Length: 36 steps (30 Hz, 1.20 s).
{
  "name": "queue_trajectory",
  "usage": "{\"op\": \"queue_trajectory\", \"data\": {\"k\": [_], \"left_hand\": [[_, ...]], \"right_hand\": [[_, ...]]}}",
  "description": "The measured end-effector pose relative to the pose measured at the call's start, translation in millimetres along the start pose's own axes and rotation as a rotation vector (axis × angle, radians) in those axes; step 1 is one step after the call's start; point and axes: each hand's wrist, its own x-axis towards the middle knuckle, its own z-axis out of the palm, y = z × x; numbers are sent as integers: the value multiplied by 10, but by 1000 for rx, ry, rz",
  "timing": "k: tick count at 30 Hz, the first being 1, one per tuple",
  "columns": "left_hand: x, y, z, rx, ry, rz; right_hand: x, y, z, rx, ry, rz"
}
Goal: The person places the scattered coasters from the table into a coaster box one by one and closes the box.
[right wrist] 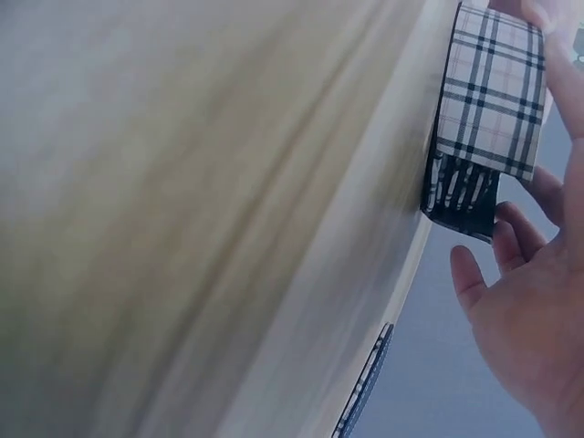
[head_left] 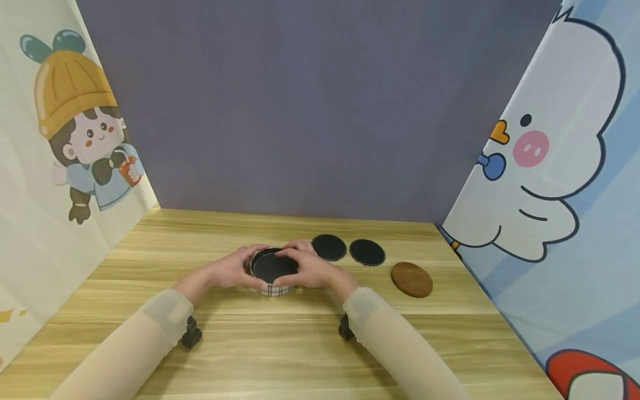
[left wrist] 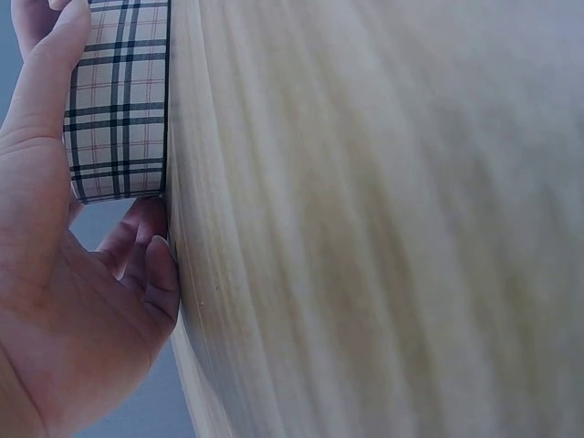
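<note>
A round, open-topped box (head_left: 273, 270) with a black inside and a plaid outer wall stands on the table between both hands. My left hand (head_left: 239, 269) grips its left side, thumb along the near wall. On the opposite side my right hand (head_left: 311, 269) holds it, thumb at the near rim and fingers round the far right edge. The plaid wall (left wrist: 119, 109) fills the top left of the left wrist view, its lower edge right at the tabletop. In the right wrist view a dark strip with pale streaks (right wrist: 464, 193) shows beside the plaid wall (right wrist: 493, 91).
Two thin black discs (head_left: 329, 247) (head_left: 367, 252) lie flat to the right of the box. Farther right is a brown wooden disc (head_left: 411, 279). A grey backdrop (head_left: 300, 111) closes off the table's far side, and printed cloths hang left and right.
</note>
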Motion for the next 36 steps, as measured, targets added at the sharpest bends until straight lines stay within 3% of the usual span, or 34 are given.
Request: {"op": "queue_trajectory", "data": {"k": [8,13,21,28,36], "left_hand": [[15,-26,14,21,37,14],[22,-14,30,23,70,0],[19,-8,34,41,84,8],[26,-15,32,66,92,12],[13,-2,27,69,91,16]], "right_hand": [[-129,167,-97,54,71,-28],[-239,367,-236,-10,134,-36],[-493,745,-475,-84,142,113],[-682,1118,-638,-78,183,145],[-828,1379,-739,-100,173,227]]}}
